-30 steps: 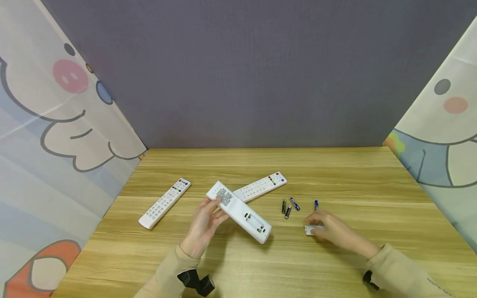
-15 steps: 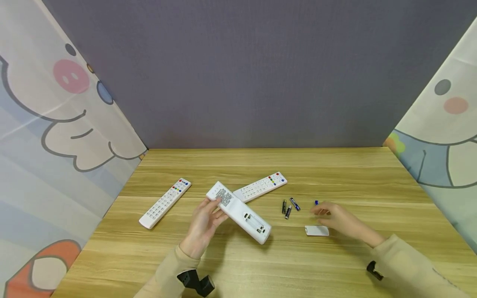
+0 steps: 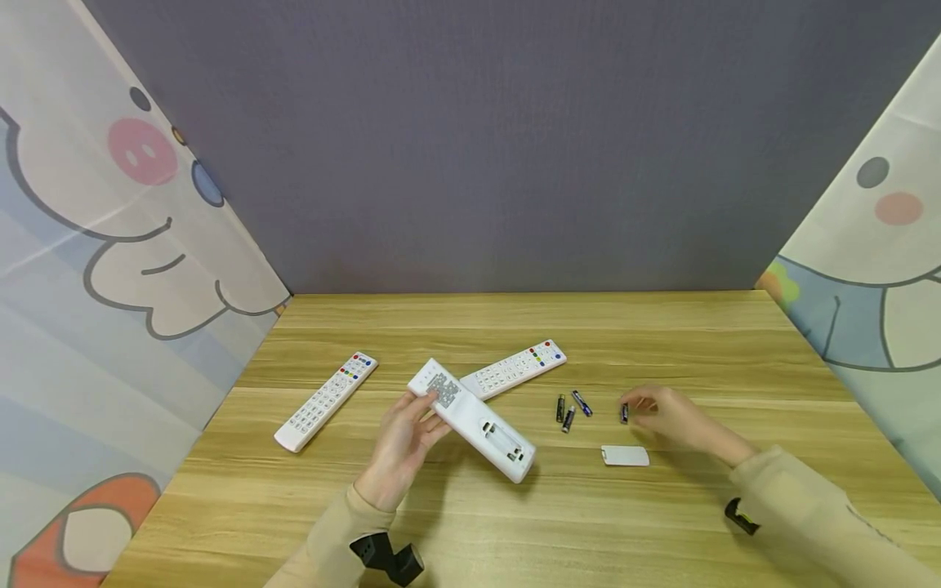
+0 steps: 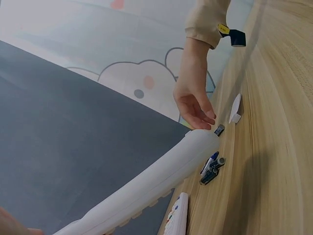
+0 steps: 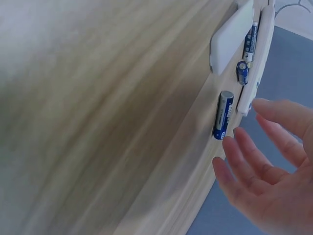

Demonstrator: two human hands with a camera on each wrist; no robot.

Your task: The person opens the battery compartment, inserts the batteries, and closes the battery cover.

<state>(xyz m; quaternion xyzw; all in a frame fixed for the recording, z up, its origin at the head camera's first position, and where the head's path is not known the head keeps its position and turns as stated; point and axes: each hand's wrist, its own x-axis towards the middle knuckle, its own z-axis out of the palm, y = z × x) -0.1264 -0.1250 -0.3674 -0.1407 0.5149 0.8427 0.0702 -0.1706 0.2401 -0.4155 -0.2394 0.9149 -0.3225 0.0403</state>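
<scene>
My left hand [image 3: 403,447] grips a white remote control [image 3: 470,420] by one end, back side up. Its battery compartment [image 3: 504,439] lies uncovered, with metal contacts showing. Fingers loosely bent, my right hand [image 3: 665,418] hovers beside a single blue battery [image 3: 624,413]. In the right wrist view that battery [image 5: 223,115] lies on the wood just off the fingertips, and nothing is between thumb and fingers. A white battery cover [image 3: 625,456] rests on the table, nearer to me than the single battery.
Several more batteries [image 3: 569,419] lie left of the right hand. One remote [image 3: 512,369] lies buttons up behind the held one, another [image 3: 326,402] at the left. A grey wall [image 3: 515,163] stands along the table's [image 3: 441,531] back edge.
My right hand has let go of the battery cover, leaving it on the table, and moved back to the single battery. The left hand and its remote control stay nearly still.
</scene>
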